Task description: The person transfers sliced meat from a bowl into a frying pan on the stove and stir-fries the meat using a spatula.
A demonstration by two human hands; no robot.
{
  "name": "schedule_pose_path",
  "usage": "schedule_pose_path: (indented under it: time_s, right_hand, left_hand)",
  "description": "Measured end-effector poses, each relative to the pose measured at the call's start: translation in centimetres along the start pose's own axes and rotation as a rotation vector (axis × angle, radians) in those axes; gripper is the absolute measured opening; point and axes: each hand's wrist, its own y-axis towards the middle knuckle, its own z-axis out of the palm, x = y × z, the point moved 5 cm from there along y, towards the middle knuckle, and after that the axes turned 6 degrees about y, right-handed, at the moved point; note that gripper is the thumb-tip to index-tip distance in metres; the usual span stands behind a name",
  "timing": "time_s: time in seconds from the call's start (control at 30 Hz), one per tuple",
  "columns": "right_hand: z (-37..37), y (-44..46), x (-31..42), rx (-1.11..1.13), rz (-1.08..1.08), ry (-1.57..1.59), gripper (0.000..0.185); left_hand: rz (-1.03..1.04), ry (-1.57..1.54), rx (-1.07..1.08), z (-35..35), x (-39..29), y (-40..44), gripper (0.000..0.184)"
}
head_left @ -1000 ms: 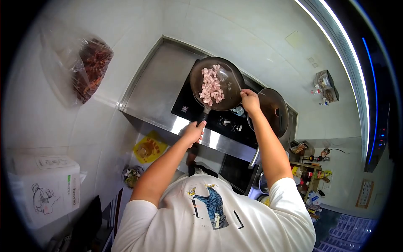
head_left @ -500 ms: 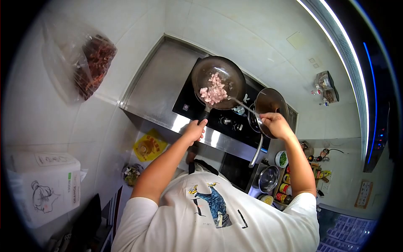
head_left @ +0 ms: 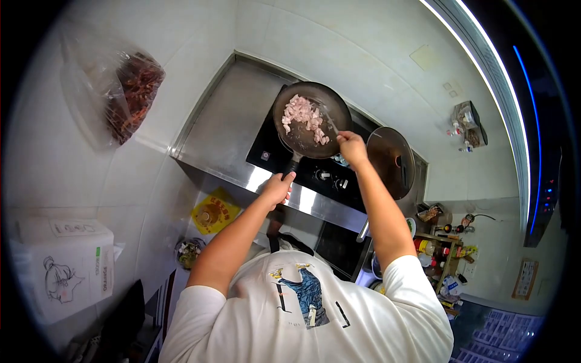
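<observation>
A dark frying pan (head_left: 331,109) rests over the black stove (head_left: 261,148), its handle pointing toward me. My left hand (head_left: 278,189) is wrapped round that handle. Small pale pink meat pieces (head_left: 301,113) lie across the left and lower right of the pan. My right hand (head_left: 352,148) is closed on the end of a thin metal spatula (head_left: 331,123), which reaches into the pan at its right side. The tip of the spatula is hard to make out.
A lidded pot (head_left: 385,148) stands right of the pan. Bottles (head_left: 426,247) fill a rack at the right. A bag of dark red food (head_left: 136,97) hangs on the left wall, above a white box (head_left: 63,269). A range hood (head_left: 505,109) curves overhead.
My right hand has moved left and up, closer to the pan, after swinging out to the right. The meat has spread from a heap near the handle. My left hand keeps its hold.
</observation>
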Motion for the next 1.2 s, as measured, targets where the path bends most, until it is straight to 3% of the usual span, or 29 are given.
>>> schedule_pose_path:
  time_s: [0.07, 0.13, 0.2, 0.3, 0.37, 0.47, 0.53, 0.6, 0.67, 0.73, 0.83, 0.93, 1.0, 1.13, 1.2]
  right_hand:
    - [1.4, -2.6, 1.3, 0.142, -0.086, -0.037, 0.029]
    - [-1.0, -6.1, 4.1, 0.185, -0.09, -0.24, 0.029]
    - [-4.0, -6.9, 2.3, 0.188, -0.202, -0.333, 0.028]
    - [-7.2, -9.3, 3.0, 0.247, -0.166, -0.27, 0.028]
    - [-7.6, -10.8, 2.4, 0.365, 0.233, 0.042, 0.028]
    - [-5.4, -11.0, 2.6, 0.412, 0.197, -0.004, 0.029]
    - [-3.3, -8.2, 0.7, 0.275, 0.018, -0.044, 0.03]
    - [-2.8, -5.8, 1.2, 0.161, 0.045, 0.032, 0.03]
    - [-2.0, -3.8, 1.1, 0.095, -0.067, 0.069, 0.03]
    - [-2.1, -3.3, 3.0, 0.027, -0.026, -0.096, 0.031]
    - [-0.3, -3.6, 0.8, 0.087, -0.09, -0.177, 0.028]
    - [-4.0, -6.9, 1.8, 0.196, -0.057, -0.344, 0.028]
    - [-7.6, -8.5, 2.8, 0.215, -0.191, -0.342, 0.029]
    - [-12.9, -11.1, 5.5, 0.291, -0.048, -0.369, 0.027]
    - [-11.3, -10.5, 3.6, 0.315, -0.024, -0.424, 0.027]
  left_hand:
    - [-0.008, 0.001, -0.006, -0.2, -0.2, 0.0, 0.039]
    - [0.001, -0.003, 0.004, -0.1, 0.0, 0.2, 0.039]
    - [-0.001, 0.002, 0.012, -0.1, 0.3, 0.4, 0.039]
    - [0.008, -0.003, 0.011, -0.2, 0.2, 0.4, 0.039]
    - [0.014, -0.001, 0.006, -0.2, 0.2, 0.3, 0.039]
    - [-0.007, -0.018, 0.015, 0.0, 0.2, 0.2, 0.039]
    - [0.0, 0.005, 0.001, 0.0, 0.2, 0.3, 0.039]
    - [-0.006, 0.016, -0.005, 0.0, -0.3, 0.0, 0.039]
    - [-0.023, 0.022, -0.012, -0.2, -0.1, -0.1, 0.039]
    - [0.012, -0.005, -0.008, -0.1, 0.1, 0.2, 0.039]
    - [0.005, 0.001, -0.004, -0.1, 0.2, 0.3, 0.039]
    - [0.011, -0.003, -0.004, -0.3, 0.6, 0.5, 0.039]
    - [0.009, -0.001, -0.006, -0.3, 0.5, 0.6, 0.039]
    - [0.003, 0.008, 0.002, -0.4, 0.0, 0.3, 0.04]
    - [-0.002, 0.002, 0.004, -0.2, -0.1, 0.0, 0.04]
